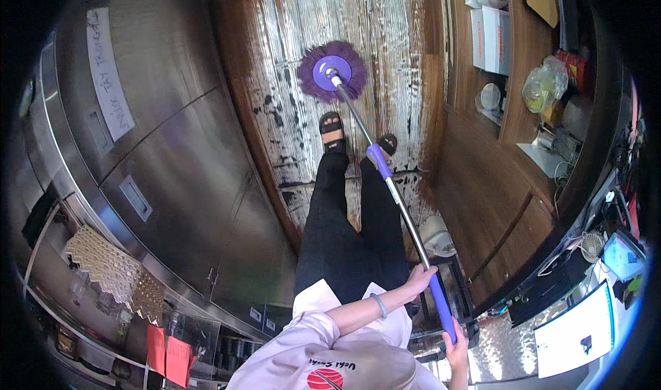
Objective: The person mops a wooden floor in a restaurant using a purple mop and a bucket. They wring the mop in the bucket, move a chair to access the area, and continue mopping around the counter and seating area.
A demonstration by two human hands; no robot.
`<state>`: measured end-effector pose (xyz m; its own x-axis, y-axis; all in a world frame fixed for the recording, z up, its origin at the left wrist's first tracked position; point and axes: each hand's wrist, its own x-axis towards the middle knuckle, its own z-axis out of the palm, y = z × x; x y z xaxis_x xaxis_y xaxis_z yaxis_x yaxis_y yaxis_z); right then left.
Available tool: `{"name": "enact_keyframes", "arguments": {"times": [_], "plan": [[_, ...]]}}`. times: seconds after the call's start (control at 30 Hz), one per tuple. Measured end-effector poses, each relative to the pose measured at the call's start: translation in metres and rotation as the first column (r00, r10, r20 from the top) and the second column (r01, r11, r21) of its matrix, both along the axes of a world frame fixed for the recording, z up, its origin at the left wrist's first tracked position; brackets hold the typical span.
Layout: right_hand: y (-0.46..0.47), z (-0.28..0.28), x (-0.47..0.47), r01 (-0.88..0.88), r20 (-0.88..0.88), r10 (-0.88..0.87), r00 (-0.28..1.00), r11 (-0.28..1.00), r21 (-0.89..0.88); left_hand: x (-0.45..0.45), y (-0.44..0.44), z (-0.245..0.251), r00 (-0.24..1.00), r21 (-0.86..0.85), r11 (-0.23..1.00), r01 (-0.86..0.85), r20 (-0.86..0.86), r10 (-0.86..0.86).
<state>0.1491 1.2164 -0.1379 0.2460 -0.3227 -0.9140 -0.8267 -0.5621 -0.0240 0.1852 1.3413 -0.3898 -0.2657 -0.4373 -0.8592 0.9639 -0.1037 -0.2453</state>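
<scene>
A spin mop with a purple fringed head (pixel 310 83) and a round purple plate rests on the worn wooden floor (pixel 289 147), ahead of my feet. Its metal pole (pixel 410 225) slants down to the right, with a purple clamp (pixel 379 160) partway along. My left hand (pixel 422 280), bracelet on the wrist, reaches across my body and grips the pole at the upper edge of the purple handle sleeve (pixel 441 303). At the handle's end, my right hand (pixel 456 344) is closed around it.
Steel cabinets (pixel 170 157) with recessed handles line the left side; a paper strip (pixel 108 75) there bears writing. Wooden shelving (pixel 485 183) on the right holds boxes (pixel 490 41) and a plastic bag (pixel 545 85). A white rounded object (pixel 436 235) sits near my right leg. A lit monitor (pixel 576 333) stands lower right.
</scene>
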Motion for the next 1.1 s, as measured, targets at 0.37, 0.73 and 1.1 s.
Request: {"name": "enact_keyframes", "arguments": {"times": [0.37, 0.73, 1.1], "plan": [[0.195, -0.230, 0.215, -0.066, 0.627, -0.154, 0.764, 0.947, 0.314, 0.313, 0.209, -0.205, 0.403, 0.630, 0.692, -0.353, 0.770, -0.495], [0.099, -0.311, 0.119, -0.059, 0.554, -0.171, 0.815, 0.926, 0.373, 0.179, 0.123, -0.205, 0.455, 0.573, 0.809, -0.129, 0.759, -0.465], [-0.101, -0.014, -0.306, 0.042, 0.180, -0.067, 0.981, 0.989, 0.140, -0.307, -0.084, 0.032, 0.955, -0.303, 0.945, 0.121, -0.223, -0.194]]}}
